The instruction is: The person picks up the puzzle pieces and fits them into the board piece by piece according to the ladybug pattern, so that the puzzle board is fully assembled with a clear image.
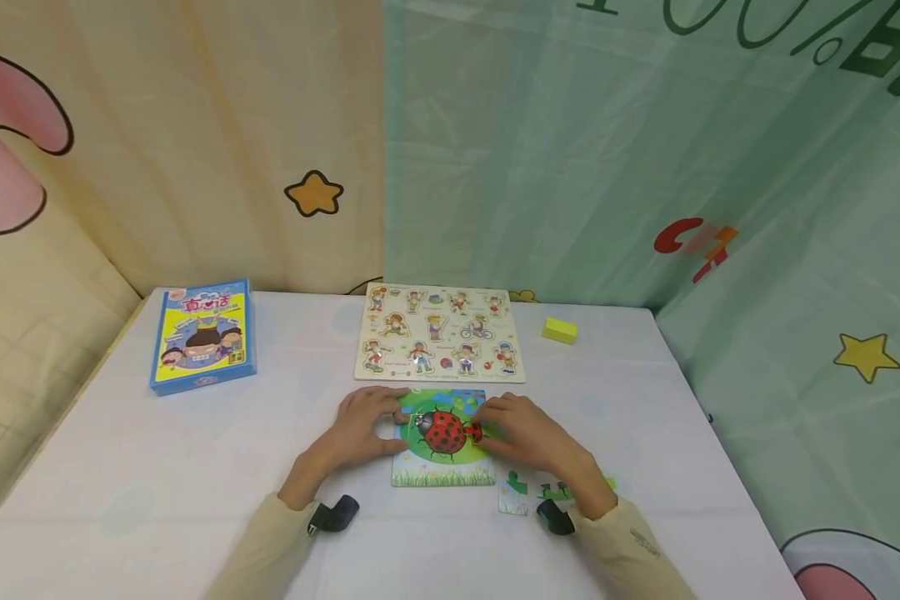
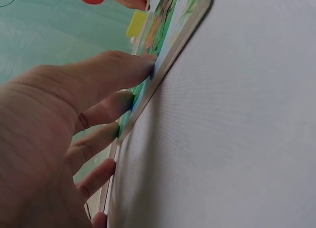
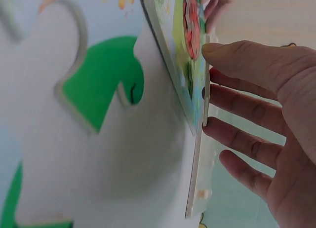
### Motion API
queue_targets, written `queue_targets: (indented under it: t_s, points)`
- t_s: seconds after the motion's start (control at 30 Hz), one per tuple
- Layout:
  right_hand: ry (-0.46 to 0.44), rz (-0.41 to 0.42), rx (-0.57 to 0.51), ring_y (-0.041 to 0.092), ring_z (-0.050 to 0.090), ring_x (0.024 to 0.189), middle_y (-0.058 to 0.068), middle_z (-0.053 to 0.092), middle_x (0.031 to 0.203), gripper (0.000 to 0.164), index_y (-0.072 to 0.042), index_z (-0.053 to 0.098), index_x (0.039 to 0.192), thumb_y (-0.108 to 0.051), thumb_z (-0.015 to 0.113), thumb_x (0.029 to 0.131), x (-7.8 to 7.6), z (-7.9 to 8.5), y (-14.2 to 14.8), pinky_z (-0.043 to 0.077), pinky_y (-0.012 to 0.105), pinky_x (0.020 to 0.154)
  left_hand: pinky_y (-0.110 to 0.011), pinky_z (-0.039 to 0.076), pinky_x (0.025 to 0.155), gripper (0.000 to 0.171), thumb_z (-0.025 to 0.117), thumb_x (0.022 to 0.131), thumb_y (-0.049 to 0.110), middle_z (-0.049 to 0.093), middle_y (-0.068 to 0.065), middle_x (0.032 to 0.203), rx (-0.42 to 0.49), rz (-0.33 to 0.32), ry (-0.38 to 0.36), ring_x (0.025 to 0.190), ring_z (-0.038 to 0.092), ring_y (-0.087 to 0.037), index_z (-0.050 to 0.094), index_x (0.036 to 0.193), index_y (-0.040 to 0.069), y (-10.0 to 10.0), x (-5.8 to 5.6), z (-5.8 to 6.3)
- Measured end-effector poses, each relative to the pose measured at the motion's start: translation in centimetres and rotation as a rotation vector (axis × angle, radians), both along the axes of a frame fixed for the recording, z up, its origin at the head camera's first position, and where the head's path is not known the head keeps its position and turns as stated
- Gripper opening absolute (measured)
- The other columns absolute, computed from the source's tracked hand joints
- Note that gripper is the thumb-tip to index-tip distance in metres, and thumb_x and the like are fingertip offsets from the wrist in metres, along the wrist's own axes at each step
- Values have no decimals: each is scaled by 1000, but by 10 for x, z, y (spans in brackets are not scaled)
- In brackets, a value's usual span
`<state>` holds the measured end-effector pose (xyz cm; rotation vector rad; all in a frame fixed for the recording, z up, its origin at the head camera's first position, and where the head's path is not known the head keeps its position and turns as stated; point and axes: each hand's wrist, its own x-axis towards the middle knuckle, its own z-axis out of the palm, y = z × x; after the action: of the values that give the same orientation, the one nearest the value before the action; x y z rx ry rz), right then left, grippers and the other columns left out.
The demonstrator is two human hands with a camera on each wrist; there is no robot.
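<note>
A ladybug jigsaw puzzle (image 1: 442, 479) lies flat on the table in front of me. My left hand (image 1: 360, 427) rests at its left edge, thumb and fingertips touching the board with the fingers fairly straight. Over the right side of the puzzle, my right hand (image 1: 528, 433) pinches a thin puzzle piece (image 3: 207, 80) between thumb and fingers. That piece is seen edge-on in the right wrist view, so its shape is hidden; red shows at the fingertips in the head view. Loose puzzle pieces (image 1: 513, 502) lie below the right hand, partly covered by its wrist.
Behind the puzzle lies a pale board (image 1: 440, 373) printed with small figures. A yellow block (image 1: 559, 330) is at the back right, and a blue and yellow box (image 1: 204, 333) at the back left. Patterned curtains (image 1: 495, 150) hang beyond the white table (image 1: 120, 467).
</note>
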<state>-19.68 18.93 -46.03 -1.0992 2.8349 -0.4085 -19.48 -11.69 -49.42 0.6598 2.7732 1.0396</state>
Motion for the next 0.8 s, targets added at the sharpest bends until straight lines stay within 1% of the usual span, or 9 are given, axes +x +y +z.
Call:
queue_targets:
  t_s: [0.23,0.47,0.57,0.7,0.8]
  points:
    - [32,8,47,18,60,102,-4,70,112,25,-16,73,114,-28,73,91,-2,2,-15,50,40,92,-65,22,115,22,84,78,30,53,-6,149,-28,-7,29,141,39,-37,64,85,24,1,0,3]
    - [41,-18,68,17,60,102,-4,70,111,24,-17,73,113,-27,74,90,-1,0,-21,51,39,91,-62,26,116,21,84,78,31,55,-7,148,-54,-3,59,140,42,-36,67,88,22,4,0,3]
    - [32,-32,87,17,61,102,-4,69,111,24,-18,74,113,-27,74,90,-1,0,-24,51,39,91,-60,28,116,21,84,79,31,55,-7,148,-67,5,57,140,43,-36,68,89,21,5,1,4]
    - [25,-31,100,17,62,104,-3,70,111,25,-18,74,113,-28,74,90,-1,0,-28,51,40,92,-58,29,116,21,84,79,31,55,-8,148,-77,16,55,139,43,-36,70,90,20,5,2,5]
    - [32,-30,107,17,63,104,-3,70,111,25,-18,75,112,-28,74,90,-2,0,-29,52,40,93,-57,29,116,22,84,79,31,55,-8,148,-81,18,68,139,44,-35,71,93,20,5,2,4]
